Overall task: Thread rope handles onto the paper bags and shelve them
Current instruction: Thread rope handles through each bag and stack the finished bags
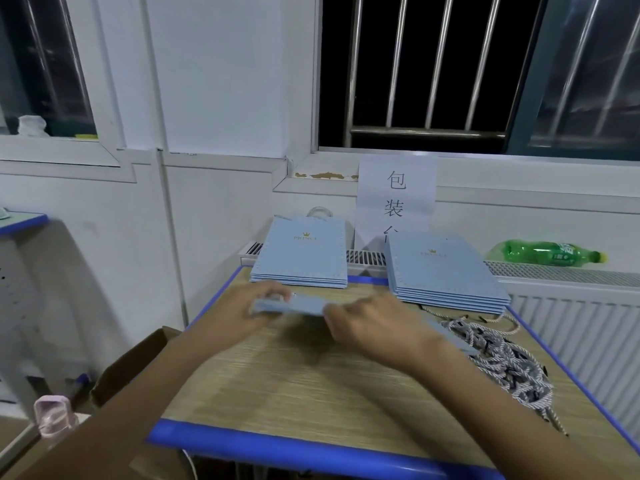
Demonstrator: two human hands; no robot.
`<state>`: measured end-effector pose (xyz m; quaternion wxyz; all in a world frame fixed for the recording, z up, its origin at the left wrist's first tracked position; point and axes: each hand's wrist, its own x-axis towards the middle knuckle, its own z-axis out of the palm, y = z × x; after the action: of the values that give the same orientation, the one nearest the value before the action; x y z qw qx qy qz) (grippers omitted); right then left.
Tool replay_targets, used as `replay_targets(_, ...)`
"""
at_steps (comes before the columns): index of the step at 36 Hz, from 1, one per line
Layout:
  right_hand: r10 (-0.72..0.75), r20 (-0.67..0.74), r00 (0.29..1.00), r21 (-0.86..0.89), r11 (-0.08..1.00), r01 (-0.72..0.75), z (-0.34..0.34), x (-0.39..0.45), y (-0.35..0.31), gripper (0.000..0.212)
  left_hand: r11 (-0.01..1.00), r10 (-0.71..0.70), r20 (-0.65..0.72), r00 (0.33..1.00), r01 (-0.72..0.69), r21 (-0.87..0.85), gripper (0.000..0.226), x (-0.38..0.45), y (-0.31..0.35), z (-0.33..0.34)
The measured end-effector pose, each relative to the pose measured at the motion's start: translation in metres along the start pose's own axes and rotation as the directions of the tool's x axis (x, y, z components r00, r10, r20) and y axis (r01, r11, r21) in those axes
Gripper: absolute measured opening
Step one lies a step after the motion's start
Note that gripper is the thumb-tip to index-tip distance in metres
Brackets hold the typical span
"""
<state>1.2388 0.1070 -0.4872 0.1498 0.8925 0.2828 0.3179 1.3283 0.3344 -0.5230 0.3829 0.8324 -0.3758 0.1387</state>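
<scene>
Both the left hand (258, 299) and right hand (372, 323) are pinching a flat blue paper bag (294, 304) in their fingers above the bench (311, 386), beside a rope pile (502, 362).

Cool, even indoor light from overhead; the window (412, 71) beyond is black with night. Both hands cast soft shadows on the table (311, 386). The hands and the blue bag (291, 304) they hold are motion-blurred. Straight lines bend towards the edges.
</scene>
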Motion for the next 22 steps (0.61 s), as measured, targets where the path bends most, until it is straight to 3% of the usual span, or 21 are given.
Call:
replay_targets(3,0.069,-0.144,0.987,-0.008,0.997,-0.071,-0.034,0.019,0.02,0.013,0.979,-0.101,-0.174,0.98,0.067,-0.193,0.031,0.025,0.019,-0.018)
replay_targets(6,0.219,-0.067,0.973,0.006,0.976,-0.219,-0.068,0.033,0.039,0.014,0.953,-0.216,-0.098,0.971,0.188,-0.239,0.02,0.043,0.029,-0.032)
replay_targets(8,0.288,-0.04,0.957,0.27,0.925,-0.267,-0.086,0.035,0.053,0.021,0.931,-0.221,-0.078,0.972,0.187,-0.313,0.019,0.051,0.033,-0.037)
replay_targets(11,0.439,-0.025,0.898,0.6,0.725,-0.337,-0.101,0.037,0.072,0.022,0.87,-0.262,-0.093,0.961,0.193,-0.453,0.013,0.058,0.037,-0.046)
replay_targets(15,0.553,0.204,0.807,0.801,0.379,-0.463,-0.08,0.03,0.093,0.017,0.753,-0.374,-0.013,0.927,0.296,-0.587,0.009,0.065,0.035,-0.048)
replay_targets(19,0.538,0.552,0.637,0.686,0.142,-0.714,-0.011,-0.004,0.095,0.015,0.691,-0.553,0.102,0.827,0.523,-0.499,0.011,0.066,0.018,-0.031)
replay_targets(21,0.498,0.676,0.544,0.575,0.107,-0.811,0.023,-0.024,0.087,0.017,0.668,-0.635,0.114,0.764,0.617,-0.416,0.012,0.064,0.009,-0.017)
replay_targets(22,0.492,0.699,0.52,0.524,0.144,-0.84,0.037,-0.032,0.081,0.016,0.659,-0.66,0.14,0.738,0.659,-0.364,0.012,0.063,0.006,-0.01)
